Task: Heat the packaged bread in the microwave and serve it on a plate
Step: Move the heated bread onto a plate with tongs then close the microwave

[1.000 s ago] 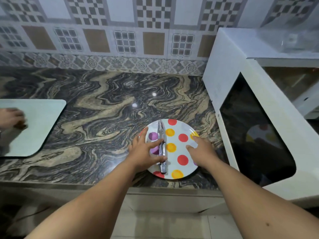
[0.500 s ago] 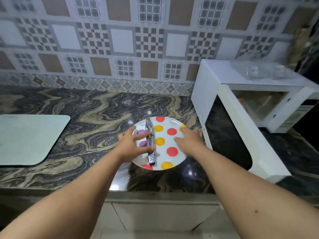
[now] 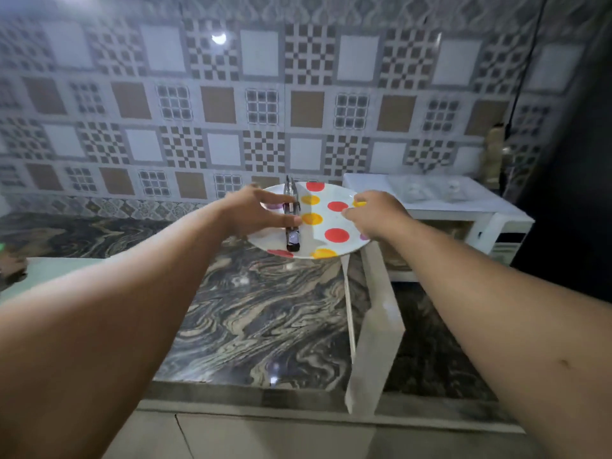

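A white plate [image 3: 331, 220] with red, yellow and purple dots is lifted above the marble counter [image 3: 265, 319]. Both my hands hold it. My left hand [image 3: 255, 210] grips the plate's left rim, thumb pressed over the metal tongs [image 3: 292, 223] that lie across the plate. My right hand [image 3: 374, 213] grips the right rim. The white microwave [image 3: 463, 220] stands at the right with its door [image 3: 374, 319] swung open toward me. The packaged bread is not visible.
A pale cutting board [image 3: 56, 270] lies on the counter at the left, with a blurred dark object [image 3: 11, 270] at its left edge. Clear glass items [image 3: 430, 190] sit on top of the microwave. A patterned tile wall [image 3: 265, 104] rises behind.
Both hands have raised the plate with the tongs off the counter. The camera has tilted up, so the wall fills more of the view.
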